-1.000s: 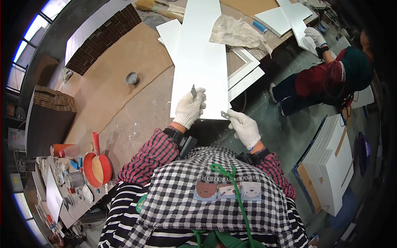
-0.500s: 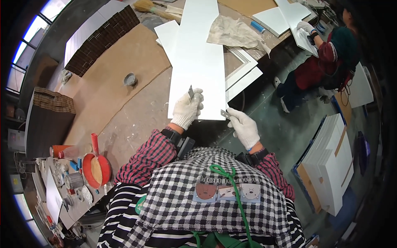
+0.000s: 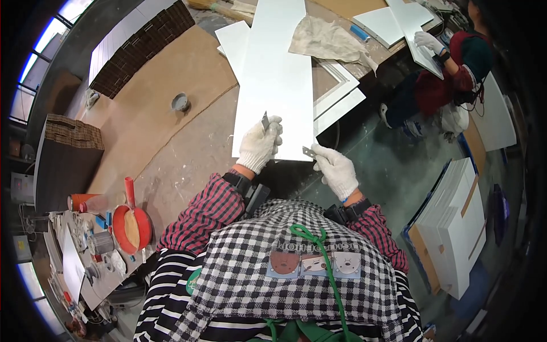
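Note:
A long white board (image 3: 276, 85) stretches away from me, its near end by my hands. My left hand (image 3: 259, 147), in a white knit glove, rests at the board's near end, closed around a small pointed metal blade (image 3: 265, 120) that sticks up past the fingers. My right hand (image 3: 337, 172), gloved the same way, is just off the near right corner. Its thumb and fingers pinch a small flat metal scraper blade (image 3: 308, 152), whose tip is at that corner. Both handles, if any, are hidden by the gloves.
A crumpled beige cloth (image 3: 327, 41) lies over the board's right edge. A small grey bowl (image 3: 180, 102) sits on the brown sheet at left; a red pan (image 3: 147, 229) is lower left. Stacked white panels (image 3: 456, 228) stand at right. A co-worker (image 3: 450, 85) handles another board.
My right hand and its blade have shifted slightly up and left along the board's corner. The left hand has barely moved. The co-worker's gloved hand has moved along their board.

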{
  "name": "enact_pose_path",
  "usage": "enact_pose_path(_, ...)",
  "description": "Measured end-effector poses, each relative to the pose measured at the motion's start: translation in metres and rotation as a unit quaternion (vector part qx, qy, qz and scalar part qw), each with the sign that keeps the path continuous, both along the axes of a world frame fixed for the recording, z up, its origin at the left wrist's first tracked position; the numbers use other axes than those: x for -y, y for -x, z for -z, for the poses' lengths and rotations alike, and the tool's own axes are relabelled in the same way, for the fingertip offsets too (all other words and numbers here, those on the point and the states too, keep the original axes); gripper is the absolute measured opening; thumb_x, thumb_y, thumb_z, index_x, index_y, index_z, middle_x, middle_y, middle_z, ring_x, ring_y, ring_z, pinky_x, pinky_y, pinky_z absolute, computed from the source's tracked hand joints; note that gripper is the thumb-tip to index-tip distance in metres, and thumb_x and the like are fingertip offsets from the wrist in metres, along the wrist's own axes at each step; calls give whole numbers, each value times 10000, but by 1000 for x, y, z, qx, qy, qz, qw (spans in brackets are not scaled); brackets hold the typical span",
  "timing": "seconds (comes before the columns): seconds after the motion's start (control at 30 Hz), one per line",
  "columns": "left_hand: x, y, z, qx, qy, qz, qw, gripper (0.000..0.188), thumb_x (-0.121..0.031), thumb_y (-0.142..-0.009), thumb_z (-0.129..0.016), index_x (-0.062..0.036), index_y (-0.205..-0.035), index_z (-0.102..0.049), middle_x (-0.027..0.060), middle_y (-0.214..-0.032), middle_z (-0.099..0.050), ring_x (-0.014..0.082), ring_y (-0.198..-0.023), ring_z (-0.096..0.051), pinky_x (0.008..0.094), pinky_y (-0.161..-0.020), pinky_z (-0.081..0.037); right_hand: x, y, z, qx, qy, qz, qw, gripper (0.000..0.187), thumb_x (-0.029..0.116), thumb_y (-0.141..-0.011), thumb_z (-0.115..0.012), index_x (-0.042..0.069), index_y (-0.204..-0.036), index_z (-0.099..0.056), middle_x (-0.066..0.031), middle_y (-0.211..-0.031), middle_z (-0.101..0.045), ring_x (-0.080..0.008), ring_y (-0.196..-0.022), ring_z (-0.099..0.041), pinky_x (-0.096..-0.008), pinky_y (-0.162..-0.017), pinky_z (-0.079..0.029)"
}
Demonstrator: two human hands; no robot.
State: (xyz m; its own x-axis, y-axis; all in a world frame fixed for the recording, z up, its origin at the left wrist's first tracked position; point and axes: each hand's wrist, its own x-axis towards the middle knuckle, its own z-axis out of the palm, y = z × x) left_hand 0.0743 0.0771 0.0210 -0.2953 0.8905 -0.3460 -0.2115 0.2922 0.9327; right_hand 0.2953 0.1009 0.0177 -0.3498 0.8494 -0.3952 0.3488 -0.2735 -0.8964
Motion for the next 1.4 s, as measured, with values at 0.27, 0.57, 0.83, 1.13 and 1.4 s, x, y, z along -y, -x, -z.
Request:
enact_pose_path(0.27, 0, -3, -3, 11, -5, -5, 1000, 273, -172, -1055, -511, -22, -1267, -594, -11, -905, -604, 37, -654, -534, 192, -486, -436, 6, -7, -6, 29, -29, -21, 999, 325, 177, -988, -600, 101, -1295, -678, 1, -819, -662, -48, -540, -528, -210, -495, -450)
enact_pose_path(0.57, 1, -3, -4, 2, -1, -6, 1000, 281, -194, -1059, -512, -24, -1267, -598, -6, -903, -599, 40, -659, -535, 192, -495, -439, 6, -10, -9, -16, -3, 34, 999, 344, 131, -1011, -562, 31, -1334, -630, -30, -992, -701, -41, -732, -601, -184, -510, -469)
enact_pose_path(0.83, 1, -1, -7, -12, 2, -3, 1000, 297, -200, -1056, -521, -7, -1271, -590, 4, -911, -602, 50, -678, -543, 191, -507, -442, 0, 4, -6, -14, -6, -6, 1000, 332, 128, -1006, -571, 63, -1321, -651, 1, -872, -657, -38, -647, -552, -187, -501, -443)
enact_pose_path(1.13, 0, -2, -5, 2, -10, -9, 1000, 301, -195, -1058, -517, 0, -1277, -584, 13, -923, -606, 57, -685, -546, 195, -517, -448, -3, 1, 2, 6, -54, -34, 998, 313, 143, -994, -597, 81, -1289, -680, 3, -837, -649, -35, -605, -534, -188, -502, -438)
enact_pose_path(1.4, 1, -2, -8, 11, -3, -11, 1000, 287, -184, -1059, -509, -8, -1270, -592, 9, -915, -606, 59, -679, -547, 199, -517, -450, -5, -1, -5, 32, -92, -62, 993, 303, 147, -997, -597, 68, -1276, -684, 1, -822, -642, -37, -593, -526, -186, -499, -431)
